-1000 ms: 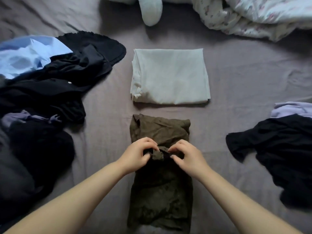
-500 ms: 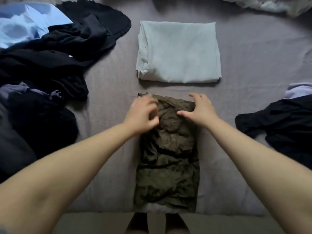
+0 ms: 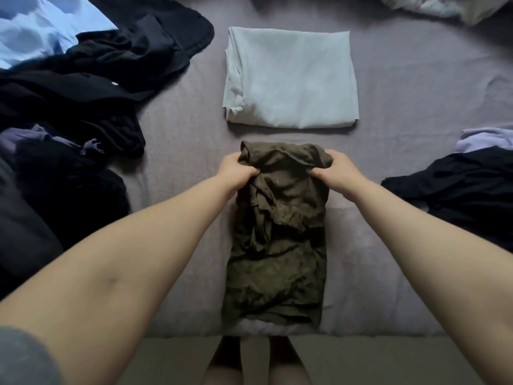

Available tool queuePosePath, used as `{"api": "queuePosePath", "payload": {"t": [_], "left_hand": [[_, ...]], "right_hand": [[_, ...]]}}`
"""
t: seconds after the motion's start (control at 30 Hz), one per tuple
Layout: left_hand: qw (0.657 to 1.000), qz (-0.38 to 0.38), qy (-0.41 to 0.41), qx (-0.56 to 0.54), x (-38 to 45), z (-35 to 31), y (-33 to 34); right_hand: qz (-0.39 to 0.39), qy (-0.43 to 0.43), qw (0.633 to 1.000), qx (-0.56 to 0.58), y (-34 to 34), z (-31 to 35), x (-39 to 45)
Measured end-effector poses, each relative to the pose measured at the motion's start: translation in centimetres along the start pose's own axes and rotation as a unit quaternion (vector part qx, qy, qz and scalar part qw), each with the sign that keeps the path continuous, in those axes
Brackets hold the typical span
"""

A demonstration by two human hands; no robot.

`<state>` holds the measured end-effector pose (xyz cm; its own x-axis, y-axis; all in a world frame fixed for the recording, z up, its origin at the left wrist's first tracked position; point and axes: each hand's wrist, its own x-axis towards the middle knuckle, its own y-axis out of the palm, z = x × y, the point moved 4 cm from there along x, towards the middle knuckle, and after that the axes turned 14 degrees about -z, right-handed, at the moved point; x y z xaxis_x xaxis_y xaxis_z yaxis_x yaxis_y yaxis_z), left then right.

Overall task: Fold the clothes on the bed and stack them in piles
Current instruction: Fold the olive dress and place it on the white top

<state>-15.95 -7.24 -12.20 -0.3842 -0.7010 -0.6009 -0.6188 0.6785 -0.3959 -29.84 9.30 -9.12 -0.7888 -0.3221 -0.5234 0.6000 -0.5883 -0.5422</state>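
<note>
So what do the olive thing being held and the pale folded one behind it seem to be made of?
Olive garment: looks like a thin woven cloth, perhaps linen or cotton; matte, heavily crumpled with sharp creases. Pale folded cloth: a smoother, light woven fabric, maybe cotton; matte, lying flat with few wrinkles. Neither can be told for certain.

A bedroom in a home. Seen from the wide bed (image 3: 177, 151) under a grey-mauve sheet, with a rumpled floral duvet (image 3: 444, 6) at its far edge. Shown also by everyday clothes lying on it (a folded pale garment (image 3: 294, 79) in the middle, loose dark clothes (image 3: 83, 87) at the left) and by bare feet (image 3: 255, 362) on the floor.
</note>
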Motion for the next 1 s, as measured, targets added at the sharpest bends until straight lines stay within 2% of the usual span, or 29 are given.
{"api": "queuePosePath", "payload": {"t": [0.1,0.23,0.4,0.43,0.47,0.53,0.57,0.63,0.73,0.87,0.93,1.0], "left_hand": [[0.998,-0.015,0.059,-0.023,0.6,-3.2,-0.6],[0.992,-0.031,0.122,-0.001,0.1,-4.6,-1.2],[0.977,-0.018,0.214,0.007,-4.2,-2.0,-2.6],[0.962,-0.038,0.268,0.038,-5.2,-1.0,-3.1],[0.932,-0.063,0.343,0.097,-6.4,0.0,-3.4],[0.853,-0.073,0.465,0.227,-8.8,3.0,-3.6],[0.824,-0.051,0.494,0.273,-9.9,4.9,-3.4],[0.801,-0.017,0.505,0.320,-12.0,8.3,-3.2],[0.809,-0.017,0.471,0.352,-13.8,12.4,-2.8],[0.848,-0.058,0.393,0.351,-14.9,15.2,-2.1],[0.864,-0.069,0.374,0.330,-15.3,15.5,-1.9],[0.905,-0.114,0.325,0.249,-15.2,15.1,-2.3]], "right_hand": [[-0.051,-0.027,0.998,0.038,-1.6,2.3,0.4],[-0.093,-0.062,0.991,0.078,-2.9,3.9,0.3],[-0.114,-0.173,0.978,0.021,-2.4,0.5,-3.8],[-0.116,-0.213,0.970,0.006,-2.2,-0.4,-5.2],[-0.114,-0.262,0.958,-0.010,-2.0,-1.4,-6.7],[-0.092,-0.351,0.929,-0.070,-1.3,-3.8,-9.7],[-0.071,-0.370,0.920,-0.110,-0.8,-5.2,-11.1],[-0.030,-0.373,0.908,-0.188,0.3,-8.6,-12.8],[0.011,-0.347,0.904,-0.247,2.0,-12.3,-14.6],[0.030,-0.320,0.911,-0.260,3.3,-14.1,-15.8],[0.003,-0.307,0.922,-0.237,3.0,-14.4,-15.9],[-0.038,-0.257,0.951,-0.171,2.3,-14.1,-15.8]]}}
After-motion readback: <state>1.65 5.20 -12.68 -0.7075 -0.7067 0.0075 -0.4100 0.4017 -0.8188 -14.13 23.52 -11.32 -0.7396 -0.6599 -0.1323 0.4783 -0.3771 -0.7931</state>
